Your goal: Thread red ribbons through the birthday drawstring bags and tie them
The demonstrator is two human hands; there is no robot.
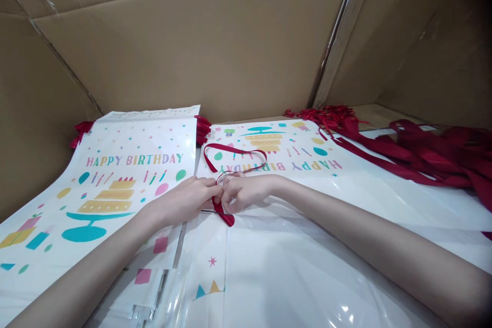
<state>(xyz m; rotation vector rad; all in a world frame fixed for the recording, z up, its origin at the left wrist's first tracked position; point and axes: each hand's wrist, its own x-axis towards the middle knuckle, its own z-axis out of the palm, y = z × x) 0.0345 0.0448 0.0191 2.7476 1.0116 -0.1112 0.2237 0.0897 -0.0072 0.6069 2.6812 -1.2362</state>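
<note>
My left hand [192, 197] and my right hand [244, 190] meet near the middle, fingers pinched together on a red ribbon [234, 149]. The ribbon loops up beyond my hands over an upside-down birthday print, and a short end hangs below my fingertips. A thin dark line, cord or wire, runs by the fingers of my left hand. Beneath my hands lies a white printed sheet [269, 246] with a glossy surface. Left of them is a stack of white "HAPPY BIRTHDAY" sheets [142, 138] with red ribbon showing at both sides.
Long red ribbons [426, 156] lie in a heap at the right, with a tangle of thin red strands [326, 117] at its left end. Brown cardboard walls [200, 46] rise behind and on both sides. Clear plastic strips lie at the lower left.
</note>
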